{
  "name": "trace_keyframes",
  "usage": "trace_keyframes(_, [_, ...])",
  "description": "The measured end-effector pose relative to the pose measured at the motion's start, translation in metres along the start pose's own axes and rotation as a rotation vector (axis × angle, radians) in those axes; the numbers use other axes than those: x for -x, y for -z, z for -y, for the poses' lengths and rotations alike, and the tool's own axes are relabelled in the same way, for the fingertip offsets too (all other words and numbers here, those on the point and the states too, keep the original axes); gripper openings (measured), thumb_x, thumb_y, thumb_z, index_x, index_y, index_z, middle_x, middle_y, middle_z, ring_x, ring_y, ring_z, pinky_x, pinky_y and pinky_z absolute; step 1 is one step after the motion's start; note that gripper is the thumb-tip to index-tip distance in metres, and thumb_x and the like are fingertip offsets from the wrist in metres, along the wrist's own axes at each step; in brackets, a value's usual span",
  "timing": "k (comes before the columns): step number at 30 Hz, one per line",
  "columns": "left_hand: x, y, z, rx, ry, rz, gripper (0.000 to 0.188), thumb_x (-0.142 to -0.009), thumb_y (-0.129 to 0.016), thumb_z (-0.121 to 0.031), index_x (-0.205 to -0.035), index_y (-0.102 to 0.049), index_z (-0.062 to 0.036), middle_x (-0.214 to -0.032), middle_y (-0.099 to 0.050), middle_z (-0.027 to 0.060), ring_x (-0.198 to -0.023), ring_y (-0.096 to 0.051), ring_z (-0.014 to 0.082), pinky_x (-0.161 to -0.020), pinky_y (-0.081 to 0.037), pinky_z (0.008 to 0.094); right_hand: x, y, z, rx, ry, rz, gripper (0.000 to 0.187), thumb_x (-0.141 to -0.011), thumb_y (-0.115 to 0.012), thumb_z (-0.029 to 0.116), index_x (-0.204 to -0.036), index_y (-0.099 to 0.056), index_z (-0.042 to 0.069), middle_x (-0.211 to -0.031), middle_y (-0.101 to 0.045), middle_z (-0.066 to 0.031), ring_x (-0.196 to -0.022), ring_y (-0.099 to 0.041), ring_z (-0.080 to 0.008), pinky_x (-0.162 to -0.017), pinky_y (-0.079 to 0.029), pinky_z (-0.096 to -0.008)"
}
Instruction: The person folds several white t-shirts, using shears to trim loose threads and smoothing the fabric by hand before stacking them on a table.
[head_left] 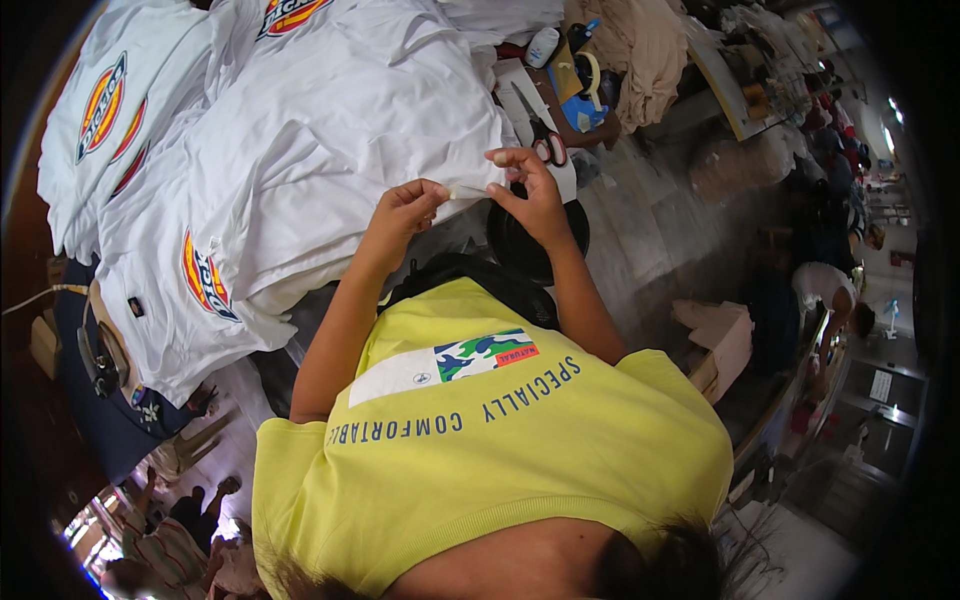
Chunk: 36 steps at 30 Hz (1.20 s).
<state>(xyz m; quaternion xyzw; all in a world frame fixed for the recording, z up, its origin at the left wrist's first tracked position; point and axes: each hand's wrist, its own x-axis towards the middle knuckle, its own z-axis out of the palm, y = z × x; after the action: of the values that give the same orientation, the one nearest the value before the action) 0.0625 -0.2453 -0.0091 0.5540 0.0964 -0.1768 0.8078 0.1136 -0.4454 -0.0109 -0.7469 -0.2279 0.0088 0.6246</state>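
Above the near edge of a pile of white T-shirts [330, 150], both my hands work at a small white strip [467, 191], too small to identify further. My left hand [408, 212] is closed, thumb and fingertips pinching the strip's left end. At the other end, the thumb of my right hand [538, 200] meets the strip, while its index finger is raised apart; the fingers behind are partly hidden. Just beyond the right hand, scissors [550, 148] with black and red handles rest on a white sheet. Colourful printed logos mark several of the shirts.
A brown surface beyond the scissors bears a tape roll [591, 78] and white bottle [542, 47]. Beige fabric [650, 65] is heaped behind. Below my right wrist sits a round black object [572, 235]. A cardboard box [722, 345] stands right; another person [828, 290] is farther off.
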Motion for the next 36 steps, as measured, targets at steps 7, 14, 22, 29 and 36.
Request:
trace_keyframes(7, [-0.004, -0.016, 0.007, 0.244, 0.259, 0.284, 0.019, -0.084, -0.058, -0.027, -0.084, -0.06, -0.0087, -0.066, -0.045, -0.005, -0.062, -0.042, 0.006, -0.058, -0.035, 0.0206, 0.01, 0.005, 0.006, -0.167, 0.066, 0.135, 0.048, -0.072, -0.066, -0.001, -0.11, -0.038, 0.006, -0.091, -0.059, -0.0057, -0.095, -0.053, -0.0129, -0.09, -0.034, -0.0292])
trace_keyframes(14, [-0.007, -0.014, 0.007, -0.206, -0.022, 0.003, 0.019, -0.084, -0.06, -0.022, -0.093, -0.061, -0.0057, -0.07, -0.05, -0.0052, -0.065, -0.044, 0.0045, -0.061, -0.036, 0.0186, -0.025, 0.085, -0.078, -0.044, -0.194, -0.371, 0.049, -0.073, -0.067, 0.005, -0.111, -0.036, 0.002, -0.076, -0.059, -0.0038, -0.072, -0.054, -0.0119, -0.071, -0.043, -0.0277])
trace_keyframes(22, [-0.005, 0.038, -0.011, -0.72, -0.4, -0.347, 0.016, -0.076, -0.064, -0.006, -0.092, -0.059, -0.0034, -0.069, -0.052, -0.0001, -0.061, -0.046, 0.0073, -0.053, -0.039, 0.0215, -0.078, 0.133, -0.144, 0.854, -0.3, -0.69, 0.064, -0.065, -0.076, 0.022, -0.114, -0.038, 0.005, -0.083, -0.06, -0.013, -0.085, -0.056, -0.0298, -0.074, -0.045, -0.0372])
trace_keyframes(29, [0.01, 0.083, -0.029, -1.277, -0.547, -0.53, 0.045, -0.066, -0.064, 0.001, -0.108, -0.054, -0.0114, -0.108, -0.05, 0.008, -0.101, -0.046, 0.0288, -0.083, -0.04, 0.0375, -0.078, 0.116, -0.117, 0.846, -0.638, -0.784, 0.083, -0.064, -0.076, 0.034, -0.125, -0.029, 0.005, -0.116, -0.048, -0.0192, -0.103, -0.052, -0.035, -0.082, -0.045, -0.0428])
trace_keyframes(36, [-0.017, 0.091, -0.045, -1.66, -0.726, -0.444, 0.051, -0.065, -0.066, -0.005, -0.113, -0.054, -0.0184, -0.133, -0.033, 0.006, -0.123, -0.028, 0.0334, -0.101, -0.026, 0.047, -0.046, 0.053, -0.075, 0.421, 0.024, -0.668, 0.077, -0.064, -0.077, 0.024, -0.123, -0.032, 0.002, -0.104, -0.048, -0.0121, -0.089, -0.052, -0.0262, -0.082, -0.043, -0.0373])
